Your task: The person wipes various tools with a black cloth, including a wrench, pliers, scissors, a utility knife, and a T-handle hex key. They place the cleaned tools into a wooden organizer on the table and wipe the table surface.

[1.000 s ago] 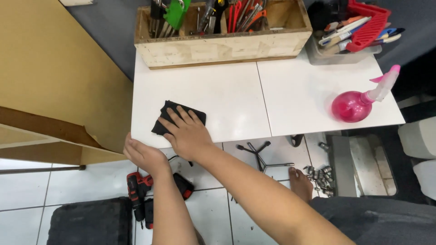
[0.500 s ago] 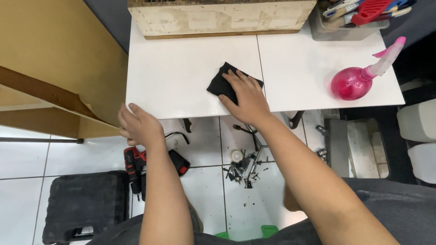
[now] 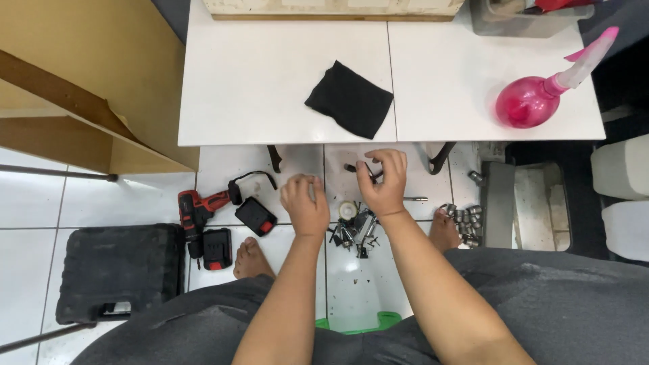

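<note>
Both hands had left the worktop [image 3: 270, 74]; the black cloth [image 3: 349, 99] lay released. Right hand [image 3: 382, 182] and left hand [image 3: 305, 205] hung loosely curled, empty.

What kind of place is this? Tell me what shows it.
Probably a small home workshop: a red cordless drill and loose metal sockets and bits lie on the tiled floor beside a black tool case.

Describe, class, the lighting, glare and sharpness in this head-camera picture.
Head view: even, bright light; the white table and floor tiles look washed out, with soft sheen but no hard glare. Black cloth and pink spray bottle are crisp. Left hand and right hand are slightly soft. Edges bend a little, wide-angle.
</note>
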